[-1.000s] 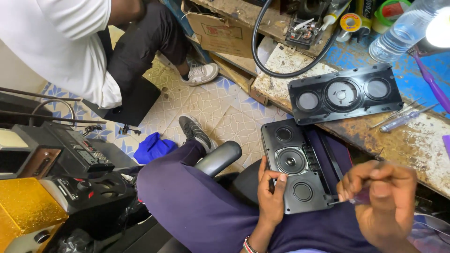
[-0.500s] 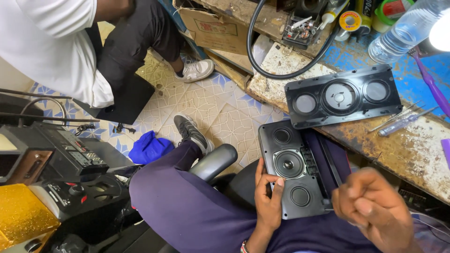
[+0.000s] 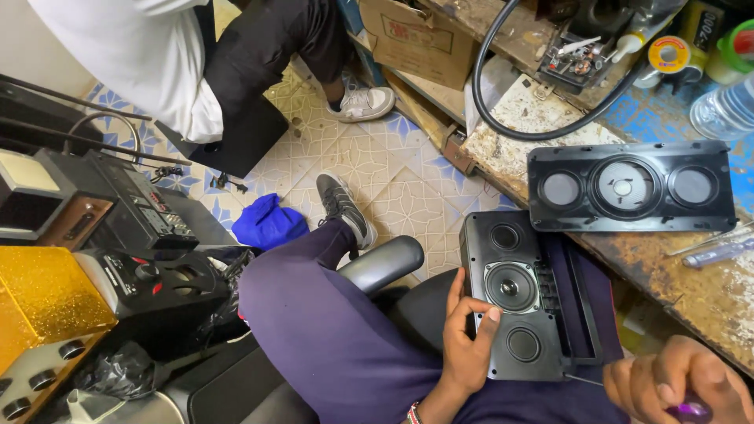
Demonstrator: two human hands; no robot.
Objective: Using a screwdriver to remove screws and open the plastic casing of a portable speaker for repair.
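Workbench (image 3: 707,298) scarred and rusty, patterned tile floor (image 3: 408,196), blue cloth (image 3: 269,222)

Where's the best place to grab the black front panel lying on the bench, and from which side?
Grip the black front panel by its long near edge, coming from the lap side. It lies flat, the screwdrivers lie just beyond that edge, and bottles crowd the far side.

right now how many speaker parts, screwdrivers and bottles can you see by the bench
speaker body with cones, steadied by the left hand: 1
detached speaker front panel: 1
screwdrivers, one on the bench, one in the right hand: 2
clear plastic bottle: 1
total: 5
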